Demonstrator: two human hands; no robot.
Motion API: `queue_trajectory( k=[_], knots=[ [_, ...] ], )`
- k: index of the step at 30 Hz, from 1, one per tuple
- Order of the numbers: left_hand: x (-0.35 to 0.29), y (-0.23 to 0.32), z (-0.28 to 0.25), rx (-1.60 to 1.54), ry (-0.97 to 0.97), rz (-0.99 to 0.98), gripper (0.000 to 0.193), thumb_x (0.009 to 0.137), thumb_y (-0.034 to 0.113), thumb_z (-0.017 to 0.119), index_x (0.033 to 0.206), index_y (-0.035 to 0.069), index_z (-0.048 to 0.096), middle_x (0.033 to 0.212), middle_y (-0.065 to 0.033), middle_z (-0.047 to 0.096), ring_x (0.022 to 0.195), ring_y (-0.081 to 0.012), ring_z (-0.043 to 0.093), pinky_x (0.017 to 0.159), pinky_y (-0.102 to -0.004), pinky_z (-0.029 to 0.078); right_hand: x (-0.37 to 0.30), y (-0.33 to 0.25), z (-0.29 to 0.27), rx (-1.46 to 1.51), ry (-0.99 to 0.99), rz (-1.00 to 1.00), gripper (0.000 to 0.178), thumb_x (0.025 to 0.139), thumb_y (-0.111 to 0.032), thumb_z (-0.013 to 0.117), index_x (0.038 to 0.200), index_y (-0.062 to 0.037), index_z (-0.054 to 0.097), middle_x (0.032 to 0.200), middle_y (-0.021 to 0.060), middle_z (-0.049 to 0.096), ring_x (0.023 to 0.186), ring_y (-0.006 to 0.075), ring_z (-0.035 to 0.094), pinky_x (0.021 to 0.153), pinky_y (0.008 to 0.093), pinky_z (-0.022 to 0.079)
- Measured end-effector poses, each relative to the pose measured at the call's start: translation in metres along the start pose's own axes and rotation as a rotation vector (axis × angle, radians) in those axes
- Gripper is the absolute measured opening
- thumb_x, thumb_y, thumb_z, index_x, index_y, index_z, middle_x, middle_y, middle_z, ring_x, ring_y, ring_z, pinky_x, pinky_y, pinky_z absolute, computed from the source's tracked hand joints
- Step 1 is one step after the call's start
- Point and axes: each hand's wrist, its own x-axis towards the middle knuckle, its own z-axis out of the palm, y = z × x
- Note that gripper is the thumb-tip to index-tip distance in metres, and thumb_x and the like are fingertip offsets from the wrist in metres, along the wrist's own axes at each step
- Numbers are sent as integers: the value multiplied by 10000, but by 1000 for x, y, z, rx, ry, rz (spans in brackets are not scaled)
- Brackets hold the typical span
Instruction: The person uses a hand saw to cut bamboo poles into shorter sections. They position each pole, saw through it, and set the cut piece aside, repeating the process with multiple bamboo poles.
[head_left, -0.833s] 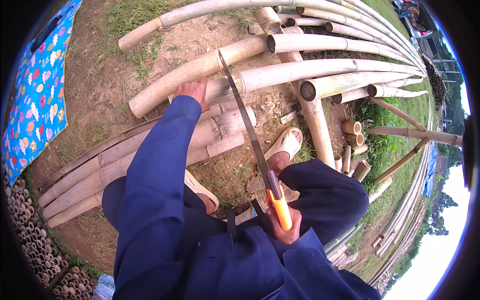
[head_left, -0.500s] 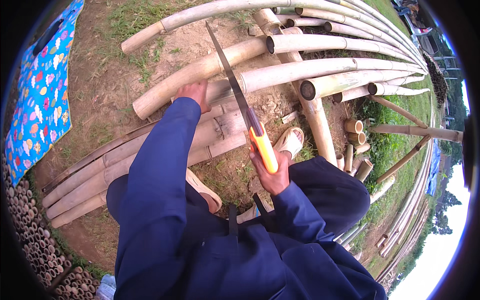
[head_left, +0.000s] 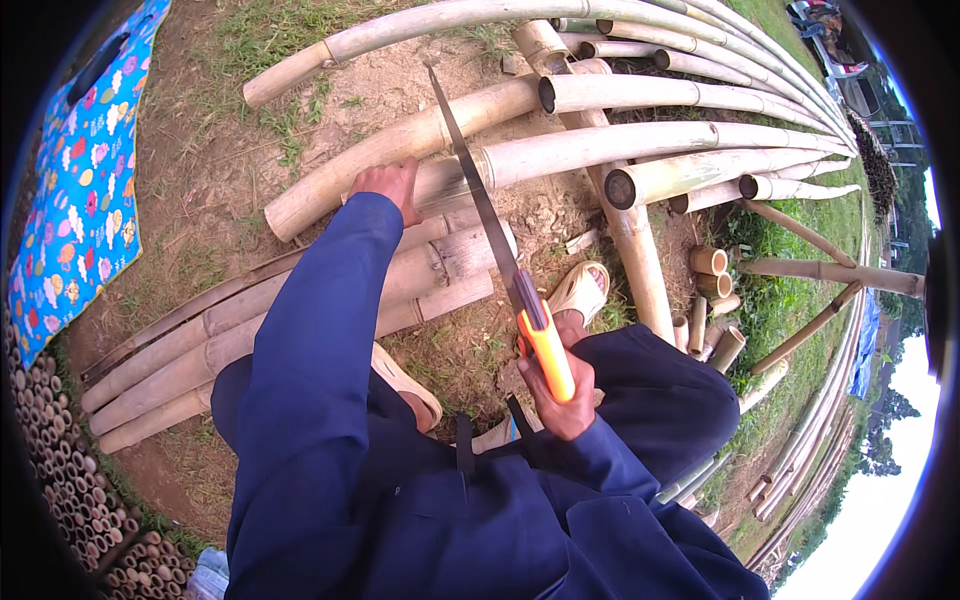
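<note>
My right hand is wrapped round the orange-yellow handle of a hand saw. The long dark blade slants up and to the left, lying across a pale bamboo pole near its left end. My left hand grips that end, just left of the blade, with its fingers curled over the bamboo. Under and beyond the hand lies a thicker bamboo log. Split or cut bamboo lengths rest on the ground beneath my left forearm.
Several long poles fan out at the upper right over a bamboo crosspiece. Short cut pieces stand right of my foot. A blue patterned cloth hangs at the left, above stacked bamboo tubes.
My right hand has drawn the saw back toward me and slightly to the right, the blade sliding along the pole. My left hand stays on the bamboo end.
</note>
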Motion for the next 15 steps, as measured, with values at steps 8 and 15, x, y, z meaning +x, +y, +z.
queue_trajectory(
  k=[8, 15],
  knots=[
    [12, 9, 2, 32, -9, 5, 667, 701, 370, 890, 1182, 37, 570, 1130, -197, 708, 1049, -378, 710, 928, -473, 575, 28, -9, 6, -82, 6, -101, 177, 954, -105, 729, 874, 25, 639, 611, 51, 538, 554, 89, 450, 515, 316, 404],
    [4, 0, 1, 19, 17, -9, 660, 697, 351, 890, 1194, 56, 572, 1097, -211, 712, 1016, -402, 721, 876, -495, 589, -79, -17, -31, -110, -50, -31, 348, 950, -43, 703, 1289, 32, 676, 869, 77, 727, 759, 77, 644, 718, 266, 536]
  ],
)
